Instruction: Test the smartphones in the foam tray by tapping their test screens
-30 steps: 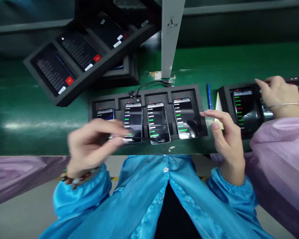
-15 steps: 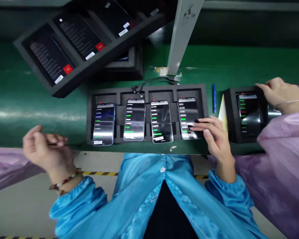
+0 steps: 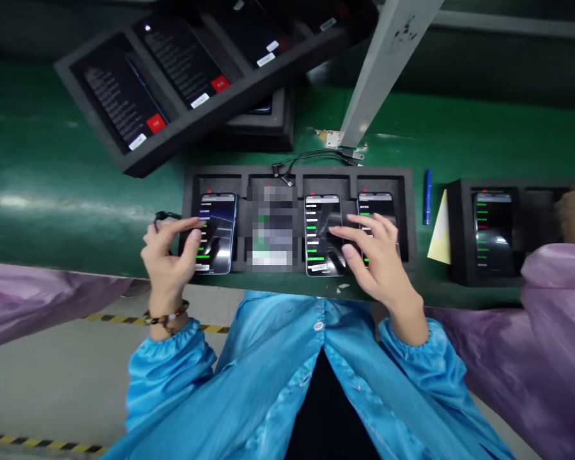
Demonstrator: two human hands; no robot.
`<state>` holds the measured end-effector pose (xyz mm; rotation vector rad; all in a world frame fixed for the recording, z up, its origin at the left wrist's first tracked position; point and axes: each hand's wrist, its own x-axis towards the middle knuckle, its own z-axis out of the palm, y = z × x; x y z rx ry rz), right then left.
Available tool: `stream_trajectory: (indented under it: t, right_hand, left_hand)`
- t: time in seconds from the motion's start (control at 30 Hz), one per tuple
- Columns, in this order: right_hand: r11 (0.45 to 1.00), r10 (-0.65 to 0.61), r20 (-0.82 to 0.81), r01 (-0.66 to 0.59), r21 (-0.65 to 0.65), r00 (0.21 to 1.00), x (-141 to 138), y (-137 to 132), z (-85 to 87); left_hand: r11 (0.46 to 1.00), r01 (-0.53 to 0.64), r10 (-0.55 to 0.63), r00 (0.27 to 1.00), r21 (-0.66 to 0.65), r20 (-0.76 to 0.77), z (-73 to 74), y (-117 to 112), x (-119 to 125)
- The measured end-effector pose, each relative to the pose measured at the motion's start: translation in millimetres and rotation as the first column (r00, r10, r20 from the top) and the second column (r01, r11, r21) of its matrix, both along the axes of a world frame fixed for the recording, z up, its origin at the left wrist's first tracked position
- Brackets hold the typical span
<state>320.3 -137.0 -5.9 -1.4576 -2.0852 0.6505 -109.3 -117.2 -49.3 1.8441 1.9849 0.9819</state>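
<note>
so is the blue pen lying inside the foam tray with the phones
No, the blue pen lies on the green belt just right of the foam tray, outside its rim.

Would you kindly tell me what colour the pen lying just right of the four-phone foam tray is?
Blue: the slim pen shows best in the head view.

This is an electronics factory line. A long green desk (image 3: pixel 67 191) runs across the view like a conveyor. It carries black foam trays (image 3: pixel 409 217) cut into bays, and each filled bay holds a phone (image 3: pixel 218 233) lit with rows of green and red check lines. Another loaded tray (image 3: pixel 172 144) lies aslant behind. The person wears a blue work smock (image 3: pixel 278 383), and neighbours on both sides wear lilac sleeves (image 3: pixel 531 358). Yellow-black hazard tape (image 3: pixel 105 317) marks the grey floor (image 3: pixel 38 383).
</note>
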Motion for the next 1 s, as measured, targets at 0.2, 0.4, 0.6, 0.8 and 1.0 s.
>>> stream_trajectory:
  t: [0.2,0.4,0.6,0.8,1.0]
  right_hand:
    - [0.978,0.175,-0.047,-0.179,-0.111,0.983,-25,2,7.8]
    - [0.959,0.270,-0.030,-0.272,-0.085,0.962,-73,15,8.7]
    - [0.926,0.355,-0.044,-0.358,-0.122,0.934,-84,2,9.6]
    - [0.944,0.301,-0.073,-0.308,-0.116,0.951,-51,-1,17.2]
    - [0.977,-0.213,0.040,0.213,0.008,0.976,38,-10,6.9]
  left_hand:
    - [0.984,0.167,-0.164,0.985,0.065,-0.043,4.9,-7,-2]
    - [0.983,0.160,-0.161,0.987,0.089,-0.006,2.5,-7,-5]
    - [0.980,0.161,-0.166,0.986,0.119,0.033,-2.7,-11,-11]
    - [0.967,0.197,-0.212,0.974,0.160,0.078,-5.8,-12,-14]
    - [0.988,0.017,-0.052,0.973,0.156,0.225,-3.5,-3,-7]
